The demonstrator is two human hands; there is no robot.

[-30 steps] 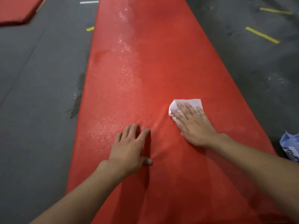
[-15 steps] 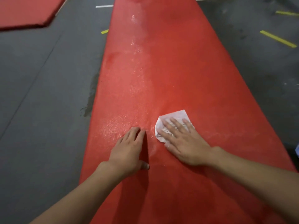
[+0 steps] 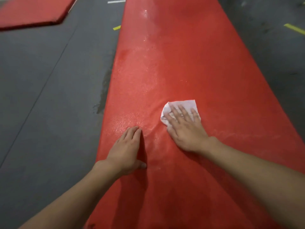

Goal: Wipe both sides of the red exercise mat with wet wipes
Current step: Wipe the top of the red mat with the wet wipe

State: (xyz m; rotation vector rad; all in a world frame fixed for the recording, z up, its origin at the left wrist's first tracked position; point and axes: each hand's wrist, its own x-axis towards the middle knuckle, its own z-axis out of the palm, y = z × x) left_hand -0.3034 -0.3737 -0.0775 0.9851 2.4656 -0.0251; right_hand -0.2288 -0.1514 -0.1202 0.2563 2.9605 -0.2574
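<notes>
Wiping the upper face of the red exercise mat (image 3: 181,63), which runs six to twelve o'clock, we press the wet wipe (image 3: 189,104) with our right hand (image 3: 184,129), fingers straight. Our left hand (image 3: 127,149), fingers flat, braces at its eight o'clock. Next, we judge, calls for sweeping onward; the underside waits.

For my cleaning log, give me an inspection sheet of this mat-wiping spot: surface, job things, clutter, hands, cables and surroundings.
Surface: grey floor, with a wet streak along the mat's left edge.
Job's things: red mat lies flat, its middle glistening wet; white wipe lies on it.
Clutter: nothing seen.
Hands: left hand rests flat on the mat, fingers straight; right hand presses the wipe with straight fingers.
Cables: nothing seen.
Surroundings: a second red mat at upper left; yellow tape marks and a white line on the floor.
</notes>
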